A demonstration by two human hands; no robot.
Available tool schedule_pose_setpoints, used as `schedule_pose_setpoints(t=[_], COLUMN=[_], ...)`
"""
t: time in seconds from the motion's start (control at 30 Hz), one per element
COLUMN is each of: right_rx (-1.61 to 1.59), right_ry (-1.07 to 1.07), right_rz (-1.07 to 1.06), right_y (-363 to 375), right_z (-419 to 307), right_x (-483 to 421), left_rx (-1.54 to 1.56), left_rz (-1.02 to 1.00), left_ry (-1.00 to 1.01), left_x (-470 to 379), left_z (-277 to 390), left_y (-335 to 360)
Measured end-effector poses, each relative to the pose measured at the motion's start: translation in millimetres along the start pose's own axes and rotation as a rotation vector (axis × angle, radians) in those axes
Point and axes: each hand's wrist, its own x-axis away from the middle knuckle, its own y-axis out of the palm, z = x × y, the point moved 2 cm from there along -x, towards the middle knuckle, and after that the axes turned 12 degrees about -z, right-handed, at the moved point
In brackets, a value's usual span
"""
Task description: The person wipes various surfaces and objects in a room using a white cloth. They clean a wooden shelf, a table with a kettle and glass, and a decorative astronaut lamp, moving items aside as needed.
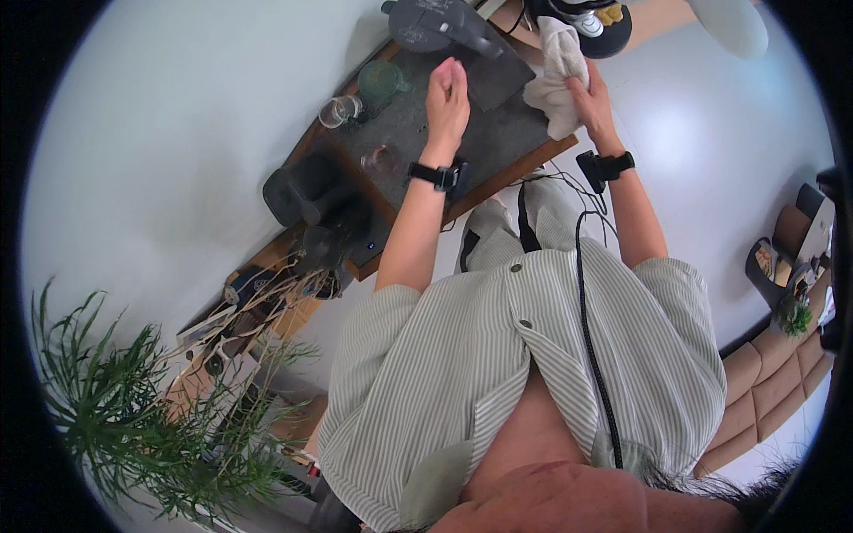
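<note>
My right hand (593, 103) grips a crumpled white cloth (560, 73) beyond the right end of a dark stone-topped tea table (483, 150) with a wooden rim. Over the middle of that table is my left hand (448, 106), its fingers drawn together and nothing visible in them. Left of it stand a green glass jug (380, 80) and a clear glass cup (340, 110). A small reddish see-through cup (378, 158) sits closer to my left wrist. Past my fingertips lies a large dark grey round object (420, 25) bearing writing, beside a dark flat panel (493, 76).
Black containers (320, 193) and a blue-lit display (371, 246) occupy the table's left end. A leafy potted plant (100, 413) spreads at lower left. Black cables (586, 190) hang near my right forearm. A black round stand (610, 33) holds small items at top; a brown sofa (766, 386) is right.
</note>
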Motion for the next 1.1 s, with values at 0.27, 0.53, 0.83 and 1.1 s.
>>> schedule_pose_setpoints(t=[0.27,0.53,0.83,1.1], right_rx=[-0.064,0.036,-0.226,0.266], right_ry=[-0.191,-0.567,-0.089,-0.789], right_rz=[-0.189,-0.651,-0.228,-0.336], right_y=[4.2,88.0,104.2,120.2], right_z=[-29.0,-52.9,-30.7,-66.9], right_x=[-69.7,-82.2,-162.9,-17.4], left_rx=[0.723,0.442,0.277,0.288], left_rz=[0.114,0.353,0.420,0.582], left_ry=[-0.064,0.058,0.008,0.164], left_x=[-79.7,-69.9,-20.9,-4.8], left_z=[-9.9,-8.5,29.1,44.2], left_y=[50.6,47.8,33.1,19.3])
